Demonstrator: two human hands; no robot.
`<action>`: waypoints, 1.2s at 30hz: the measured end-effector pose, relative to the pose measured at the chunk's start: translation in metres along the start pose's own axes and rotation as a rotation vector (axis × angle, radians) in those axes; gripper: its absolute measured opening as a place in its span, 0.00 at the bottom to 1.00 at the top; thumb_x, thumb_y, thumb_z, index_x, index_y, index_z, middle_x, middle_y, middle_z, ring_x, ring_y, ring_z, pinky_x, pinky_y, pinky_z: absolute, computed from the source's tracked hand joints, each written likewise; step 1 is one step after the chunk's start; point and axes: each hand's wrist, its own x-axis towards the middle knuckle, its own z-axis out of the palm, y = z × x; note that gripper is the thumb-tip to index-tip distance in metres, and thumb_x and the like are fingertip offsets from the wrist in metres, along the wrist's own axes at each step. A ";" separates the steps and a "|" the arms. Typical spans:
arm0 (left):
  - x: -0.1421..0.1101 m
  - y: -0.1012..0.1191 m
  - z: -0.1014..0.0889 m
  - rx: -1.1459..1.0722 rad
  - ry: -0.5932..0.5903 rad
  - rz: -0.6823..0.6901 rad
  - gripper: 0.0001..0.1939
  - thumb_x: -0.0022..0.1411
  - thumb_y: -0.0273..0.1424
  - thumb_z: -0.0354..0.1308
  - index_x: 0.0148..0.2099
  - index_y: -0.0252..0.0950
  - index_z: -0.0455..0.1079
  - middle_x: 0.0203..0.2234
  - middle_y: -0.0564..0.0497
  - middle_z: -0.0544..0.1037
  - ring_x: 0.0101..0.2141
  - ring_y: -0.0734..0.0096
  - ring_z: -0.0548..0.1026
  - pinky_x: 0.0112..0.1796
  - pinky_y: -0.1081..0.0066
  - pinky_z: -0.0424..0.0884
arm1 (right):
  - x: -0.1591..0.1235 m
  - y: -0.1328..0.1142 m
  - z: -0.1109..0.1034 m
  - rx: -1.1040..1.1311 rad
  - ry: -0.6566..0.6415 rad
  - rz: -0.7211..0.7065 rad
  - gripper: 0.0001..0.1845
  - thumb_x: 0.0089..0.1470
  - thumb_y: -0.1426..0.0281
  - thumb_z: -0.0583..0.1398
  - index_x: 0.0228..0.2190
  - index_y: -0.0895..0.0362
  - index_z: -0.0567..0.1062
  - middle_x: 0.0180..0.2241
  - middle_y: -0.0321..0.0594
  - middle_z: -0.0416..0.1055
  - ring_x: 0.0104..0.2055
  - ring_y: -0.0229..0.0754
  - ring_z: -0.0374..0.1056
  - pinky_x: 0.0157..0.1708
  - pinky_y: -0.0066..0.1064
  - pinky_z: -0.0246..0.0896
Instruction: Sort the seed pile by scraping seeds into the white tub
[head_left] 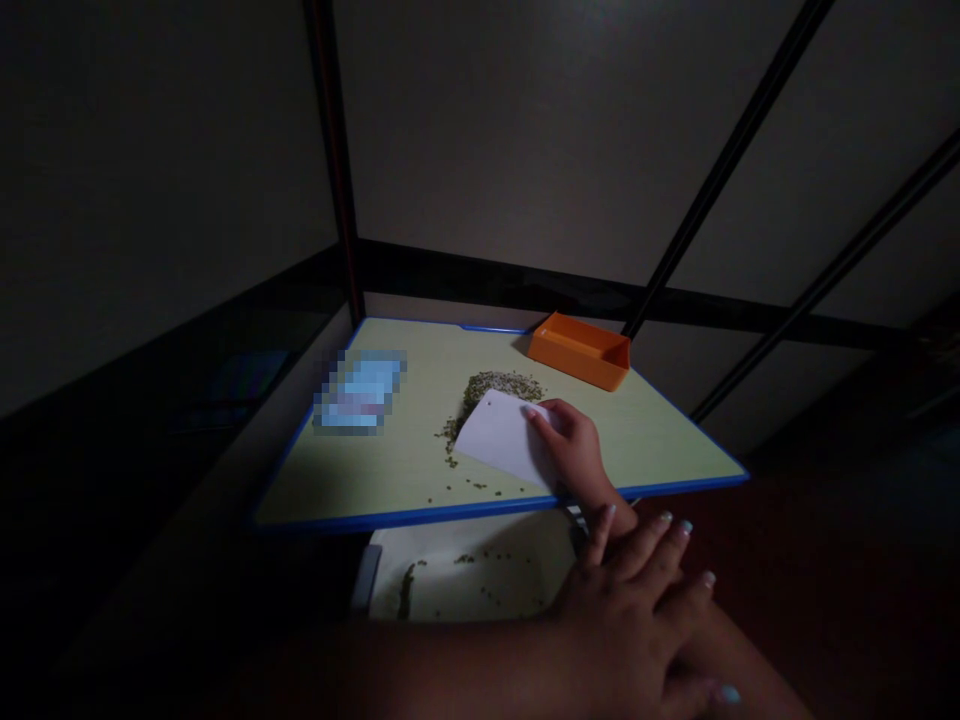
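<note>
My right hand (574, 450) rests on the right edge of a white paper card (499, 440), its fingertips on the card. The card lies flat on a pale green desktop (375, 480) with a blue edge, pressed against a heap of small green-brown grains (499, 388). Loose grains are scattered around its left and lower edges. My left hand (630, 610) lies over my right wrist and forearm below the desk's front edge, fingers spread and holding nothing.
An orange plastic tray (581, 350) stands at the desktop's far edge. A pixelated blue packet (360, 390) lies at left. Below the front edge, a white surface (465, 570) carries more grains. Black rods (720, 170) rise behind the desk.
</note>
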 end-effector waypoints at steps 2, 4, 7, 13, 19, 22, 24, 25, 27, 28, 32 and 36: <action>0.000 0.000 -0.002 0.012 0.002 -0.001 0.36 0.68 0.54 0.36 0.69 0.37 0.48 0.69 0.40 0.43 0.69 0.55 0.37 0.63 0.48 0.36 | 0.001 0.000 0.001 -0.002 0.003 -0.004 0.17 0.52 0.55 0.60 0.31 0.57 0.76 0.30 0.41 0.77 0.31 0.44 0.69 0.33 0.32 0.60; 0.000 -0.001 -0.005 0.019 0.008 -0.002 0.35 0.69 0.53 0.35 0.69 0.37 0.48 0.69 0.40 0.44 0.69 0.56 0.37 0.63 0.49 0.37 | 0.002 -0.001 0.002 -0.001 -0.007 -0.014 0.17 0.53 0.55 0.60 0.31 0.57 0.76 0.30 0.41 0.77 0.31 0.44 0.69 0.33 0.33 0.60; -0.001 -0.001 -0.008 0.023 0.009 0.000 0.35 0.69 0.52 0.36 0.69 0.36 0.48 0.69 0.41 0.45 0.69 0.57 0.37 0.63 0.50 0.37 | 0.005 -0.002 0.005 -0.022 -0.033 -0.034 0.16 0.53 0.56 0.59 0.31 0.56 0.76 0.29 0.41 0.77 0.31 0.44 0.69 0.33 0.33 0.60; -0.001 0.000 -0.006 0.042 0.041 -0.013 0.37 0.68 0.54 0.37 0.70 0.36 0.46 0.69 0.40 0.45 0.68 0.54 0.36 0.63 0.47 0.34 | 0.010 -0.005 0.010 -0.104 -0.048 -0.054 0.17 0.54 0.56 0.59 0.32 0.56 0.77 0.30 0.43 0.77 0.31 0.45 0.69 0.32 0.33 0.59; -0.002 0.001 -0.006 0.060 0.054 -0.007 0.36 0.70 0.52 0.33 0.70 0.35 0.44 0.69 0.41 0.45 0.69 0.56 0.37 0.63 0.50 0.32 | 0.016 -0.008 0.018 -0.184 -0.055 -0.074 0.16 0.55 0.56 0.58 0.34 0.55 0.77 0.30 0.42 0.77 0.30 0.45 0.68 0.32 0.33 0.57; 0.000 0.003 0.002 0.054 0.073 -0.015 0.38 0.68 0.54 0.34 0.71 0.35 0.44 0.69 0.39 0.46 0.68 0.53 0.36 0.63 0.46 0.30 | 0.018 -0.010 0.023 -0.204 -0.088 -0.097 0.16 0.56 0.56 0.57 0.34 0.54 0.76 0.29 0.42 0.76 0.30 0.44 0.67 0.31 0.32 0.57; 0.001 0.004 0.006 0.051 0.056 -0.009 0.39 0.68 0.53 0.34 0.71 0.34 0.41 0.69 0.39 0.46 0.68 0.53 0.35 0.62 0.44 0.32 | 0.020 -0.011 0.027 -0.212 -0.110 -0.118 0.15 0.56 0.56 0.57 0.35 0.54 0.77 0.30 0.42 0.76 0.31 0.44 0.68 0.32 0.33 0.58; 0.002 0.004 0.007 0.049 0.045 -0.003 0.39 0.68 0.53 0.35 0.71 0.34 0.40 0.69 0.39 0.46 0.68 0.53 0.36 0.62 0.43 0.33 | 0.021 -0.012 0.029 -0.214 -0.122 -0.124 0.15 0.57 0.57 0.57 0.35 0.54 0.77 0.31 0.42 0.76 0.31 0.44 0.68 0.33 0.33 0.58; 0.002 0.004 0.005 0.043 0.037 0.010 0.39 0.68 0.52 0.36 0.71 0.34 0.39 0.69 0.38 0.45 0.68 0.52 0.37 0.62 0.43 0.35 | 0.022 -0.014 0.031 -0.208 -0.147 -0.132 0.15 0.57 0.57 0.58 0.35 0.54 0.77 0.30 0.42 0.76 0.31 0.44 0.68 0.33 0.33 0.58; 0.002 0.004 0.003 0.041 0.039 0.015 0.39 0.68 0.52 0.36 0.71 0.34 0.39 0.69 0.38 0.45 0.68 0.51 0.37 0.62 0.42 0.36 | 0.022 -0.015 0.032 -0.199 -0.159 -0.135 0.15 0.57 0.57 0.58 0.35 0.54 0.77 0.31 0.42 0.76 0.31 0.44 0.68 0.33 0.33 0.58; 0.001 0.004 -0.004 0.045 0.048 0.016 0.37 0.69 0.51 0.36 0.71 0.34 0.41 0.69 0.38 0.44 0.68 0.52 0.38 0.62 0.43 0.37 | 0.023 -0.015 0.034 -0.117 -0.214 -0.140 0.15 0.56 0.57 0.59 0.36 0.54 0.78 0.33 0.42 0.77 0.33 0.43 0.68 0.34 0.34 0.60; 0.002 0.004 -0.002 0.024 0.036 0.021 0.38 0.69 0.53 0.36 0.71 0.35 0.42 0.69 0.39 0.41 0.68 0.52 0.38 0.63 0.44 0.36 | 0.023 -0.012 0.035 -0.001 -0.265 -0.146 0.14 0.55 0.58 0.60 0.37 0.54 0.78 0.36 0.42 0.78 0.35 0.43 0.70 0.37 0.35 0.62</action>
